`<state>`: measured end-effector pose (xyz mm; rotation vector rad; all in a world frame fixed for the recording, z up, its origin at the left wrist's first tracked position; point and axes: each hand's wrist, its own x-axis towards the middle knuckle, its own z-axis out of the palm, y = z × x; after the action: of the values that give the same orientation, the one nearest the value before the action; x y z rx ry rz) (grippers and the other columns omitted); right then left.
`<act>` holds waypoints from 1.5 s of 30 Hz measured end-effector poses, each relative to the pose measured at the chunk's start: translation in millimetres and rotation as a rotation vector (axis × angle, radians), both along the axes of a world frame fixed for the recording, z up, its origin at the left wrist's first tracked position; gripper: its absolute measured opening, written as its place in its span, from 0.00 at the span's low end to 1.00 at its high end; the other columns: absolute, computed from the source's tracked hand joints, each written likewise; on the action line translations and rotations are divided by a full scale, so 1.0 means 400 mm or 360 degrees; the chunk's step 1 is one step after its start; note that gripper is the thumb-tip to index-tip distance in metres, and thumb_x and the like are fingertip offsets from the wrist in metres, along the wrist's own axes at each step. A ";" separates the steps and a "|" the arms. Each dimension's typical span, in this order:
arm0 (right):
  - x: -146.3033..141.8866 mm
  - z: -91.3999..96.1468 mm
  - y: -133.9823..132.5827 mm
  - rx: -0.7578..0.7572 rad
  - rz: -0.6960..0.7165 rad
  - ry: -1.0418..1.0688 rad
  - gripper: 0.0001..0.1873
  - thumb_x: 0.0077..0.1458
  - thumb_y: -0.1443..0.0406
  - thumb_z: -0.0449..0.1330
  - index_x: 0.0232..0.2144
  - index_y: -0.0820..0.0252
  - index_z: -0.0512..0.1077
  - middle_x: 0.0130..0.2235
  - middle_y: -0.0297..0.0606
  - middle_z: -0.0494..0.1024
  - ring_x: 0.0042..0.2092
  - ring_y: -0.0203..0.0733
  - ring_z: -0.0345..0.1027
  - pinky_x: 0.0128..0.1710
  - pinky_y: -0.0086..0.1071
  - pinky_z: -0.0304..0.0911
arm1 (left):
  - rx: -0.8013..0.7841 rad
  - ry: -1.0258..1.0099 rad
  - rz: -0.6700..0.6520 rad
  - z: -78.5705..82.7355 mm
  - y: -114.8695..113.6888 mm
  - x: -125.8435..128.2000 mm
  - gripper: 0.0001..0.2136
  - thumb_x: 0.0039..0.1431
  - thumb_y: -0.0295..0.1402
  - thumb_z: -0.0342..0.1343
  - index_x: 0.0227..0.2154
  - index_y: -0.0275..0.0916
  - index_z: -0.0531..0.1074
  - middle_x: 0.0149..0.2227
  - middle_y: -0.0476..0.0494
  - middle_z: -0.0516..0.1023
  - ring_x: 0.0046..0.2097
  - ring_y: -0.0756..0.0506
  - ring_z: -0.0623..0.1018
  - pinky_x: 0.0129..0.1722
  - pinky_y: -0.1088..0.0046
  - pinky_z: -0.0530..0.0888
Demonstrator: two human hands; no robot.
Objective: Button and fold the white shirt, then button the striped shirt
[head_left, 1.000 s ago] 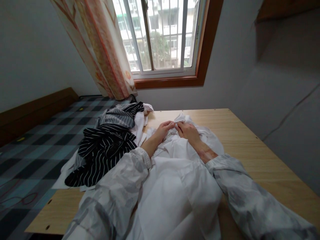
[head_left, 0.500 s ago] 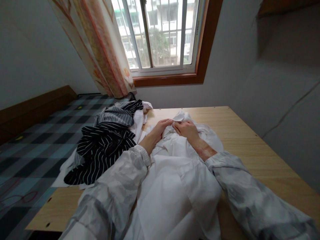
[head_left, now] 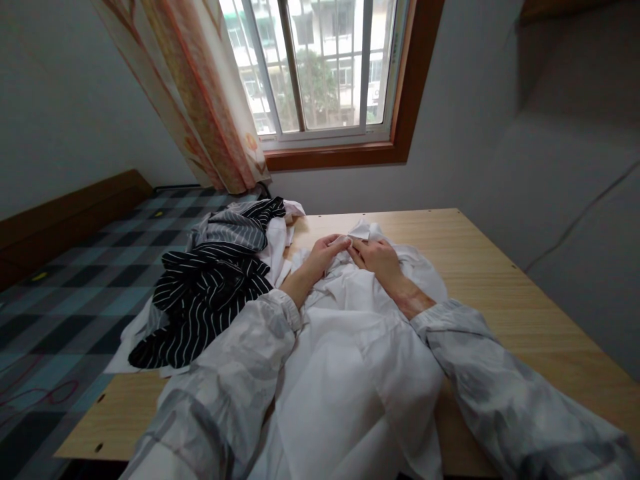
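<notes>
A white shirt (head_left: 350, 360) lies spread along the wooden board, its far end bunched up near a raised collar (head_left: 367, 231). At that far end my left hand (head_left: 323, 257) pinches the white cloth between thumb and fingers. My right hand (head_left: 377, 259) grips the fabric right beside it, just below the collar, and the two hands nearly touch. Whatever small detail sits between the fingertips is hidden. Both forearms, in grey-white patterned sleeves, rest over the sides of the shirt.
On the left, a pile of black-and-white striped clothes (head_left: 210, 293) lies on the pale wooden board (head_left: 500, 287). A bed with a checked cover (head_left: 100, 267) adjoins it. Behind are a curtain (head_left: 200, 100) and a window (head_left: 325, 73); a wall (head_left: 550, 167) bounds the right.
My hands stay at the shirt's far end. The left thumb has shifted slightly to the right over the cloth, and the collar flap shows a little differently.
</notes>
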<state>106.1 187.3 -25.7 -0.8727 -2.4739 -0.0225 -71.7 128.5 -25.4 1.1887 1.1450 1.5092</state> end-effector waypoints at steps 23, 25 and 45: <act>-0.018 0.022 -0.020 0.0087 0.0075 -0.0243 0.19 0.82 0.59 0.52 0.59 0.54 0.81 0.54 0.45 0.89 0.48 0.49 0.81 0.53 0.38 0.58 | -0.0145 -0.0235 -0.0079 0.016 -0.004 0.003 0.18 0.46 0.43 0.78 0.32 0.36 0.81 0.33 0.47 0.82 0.34 0.47 0.76 0.38 0.71 0.72; -0.015 0.022 -0.021 0.0048 0.0030 -0.0225 0.19 0.82 0.58 0.52 0.59 0.53 0.82 0.51 0.46 0.90 0.47 0.50 0.81 0.52 0.38 0.59 | -0.0173 -0.0234 -0.0116 0.016 -0.005 -0.001 0.19 0.46 0.43 0.79 0.33 0.36 0.82 0.34 0.46 0.83 0.34 0.47 0.77 0.38 0.72 0.72; 0.027 0.000 0.017 0.0028 0.0335 0.0629 0.21 0.64 0.67 0.60 0.59 0.59 0.72 0.55 0.52 0.82 0.55 0.58 0.75 0.58 0.48 0.69 | 0.0131 0.0264 0.0233 0.006 0.000 -0.006 0.25 0.57 0.59 0.72 0.35 0.37 0.81 0.35 0.47 0.80 0.38 0.47 0.75 0.39 0.73 0.71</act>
<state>117.0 194.2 -25.7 -0.5429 -2.1740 0.1840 -74.2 128.4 -22.8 1.3307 1.3155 1.6042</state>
